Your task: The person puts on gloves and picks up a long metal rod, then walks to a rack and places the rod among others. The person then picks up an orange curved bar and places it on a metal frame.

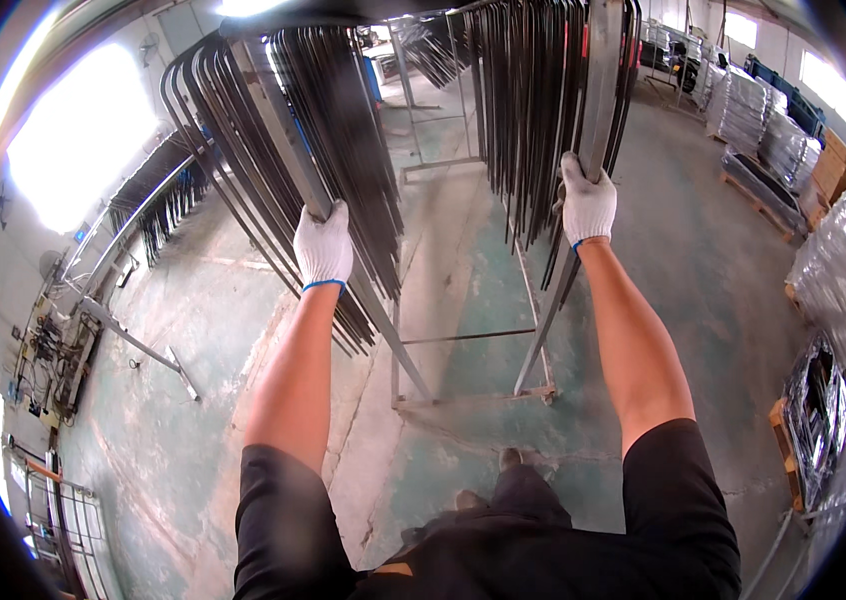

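A tall metal rack point(413, 372) stands in front of me, with many long, dark bent rods hanging from its two sides. My left hand point(324, 246), in a white knit glove with a blue cuff, is wrapped round the rack's left upright. Around that hand hang the left rods point(333, 130), close to its fingers. On the other side my right hand point(587, 202), gloved the same way, grips the right upright, thumb pointing up along it. The right rods point(523, 110) hang just inside this hand. Both arms reach forward, and the fingers' far sides are hidden.
Another rack of dark pieces point(158, 190) stands at the left by bright windows. Wrapped stacks point(743, 105), a cardboard box point(833, 168) and plastic-covered pallets point(815, 425) line the right. A wire cart point(68, 525) is at lower left. The concrete floor point(193, 430) is worn and cracked.
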The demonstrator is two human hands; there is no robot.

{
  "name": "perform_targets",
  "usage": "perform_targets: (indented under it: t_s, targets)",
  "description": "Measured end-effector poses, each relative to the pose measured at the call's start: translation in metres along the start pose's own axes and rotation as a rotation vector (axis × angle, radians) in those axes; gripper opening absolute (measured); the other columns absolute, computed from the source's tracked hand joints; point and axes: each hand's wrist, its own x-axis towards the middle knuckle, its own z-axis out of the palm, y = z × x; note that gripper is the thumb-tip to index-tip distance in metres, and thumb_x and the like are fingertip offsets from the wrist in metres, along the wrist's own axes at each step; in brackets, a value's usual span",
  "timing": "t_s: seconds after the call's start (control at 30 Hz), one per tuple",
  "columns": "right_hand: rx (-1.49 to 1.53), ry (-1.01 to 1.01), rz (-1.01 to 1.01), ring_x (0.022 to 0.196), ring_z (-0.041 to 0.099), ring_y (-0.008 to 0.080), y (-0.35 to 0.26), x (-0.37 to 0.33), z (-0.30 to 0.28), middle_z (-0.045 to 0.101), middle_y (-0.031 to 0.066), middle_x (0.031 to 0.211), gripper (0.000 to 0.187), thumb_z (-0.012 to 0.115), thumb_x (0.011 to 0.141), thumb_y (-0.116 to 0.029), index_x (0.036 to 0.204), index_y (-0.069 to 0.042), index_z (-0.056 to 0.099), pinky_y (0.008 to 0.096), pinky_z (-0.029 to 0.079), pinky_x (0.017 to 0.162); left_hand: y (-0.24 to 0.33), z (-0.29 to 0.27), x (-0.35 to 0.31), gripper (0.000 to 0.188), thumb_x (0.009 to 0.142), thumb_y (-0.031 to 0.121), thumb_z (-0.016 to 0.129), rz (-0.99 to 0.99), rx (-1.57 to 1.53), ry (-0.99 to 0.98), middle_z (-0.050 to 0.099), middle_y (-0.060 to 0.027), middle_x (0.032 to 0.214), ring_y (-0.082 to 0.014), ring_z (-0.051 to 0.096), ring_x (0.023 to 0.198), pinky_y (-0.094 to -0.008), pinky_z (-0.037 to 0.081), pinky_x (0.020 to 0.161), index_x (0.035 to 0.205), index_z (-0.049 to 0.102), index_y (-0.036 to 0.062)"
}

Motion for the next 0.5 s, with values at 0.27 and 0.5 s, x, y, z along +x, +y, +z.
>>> perform_targets:
  t_s: [0.27, 0.5]
  targets:
    - [-0.172, -0.001, -0.047, 0.067, 0.061, 0.013, 0.041, 0.07, 0.076, 0.067, 0.006, 0.072, 0.045, 0.076, 0.098, -0.043, 0.1, 0.001, 0.073, 0.0339, 0.052, 0.069, -0.037, 0.036, 0.099, 0.031, 0.097, 0.029, 0.072, 0.02, 0.079, 0.074, 0.075, -0.0128, 0.087, -0.0249, 0.071, 0.082, -0.0382, 0.054, 0.08, 0.109, 0.07, 0.0002]
    - [-0.247, 0.041, -0.205, 0.082, 0.068, 0.0139, 0.073, 0.096, 0.123, 0.077, 0.0102, 0.087, 0.041, 0.079, 0.097, -0.037, 0.108, 0.002, 0.074, 0.0334, 0.055, 0.08, -0.062, 0.047, 0.138, 0.035, 0.096, 0.033, 0.073, 0.083, 0.257, 0.106, 0.077, -0.0169, 0.097, -0.0308, 0.074, 0.094, -0.0418, 0.054, 0.087, 0.113, 0.07, 0.0023]
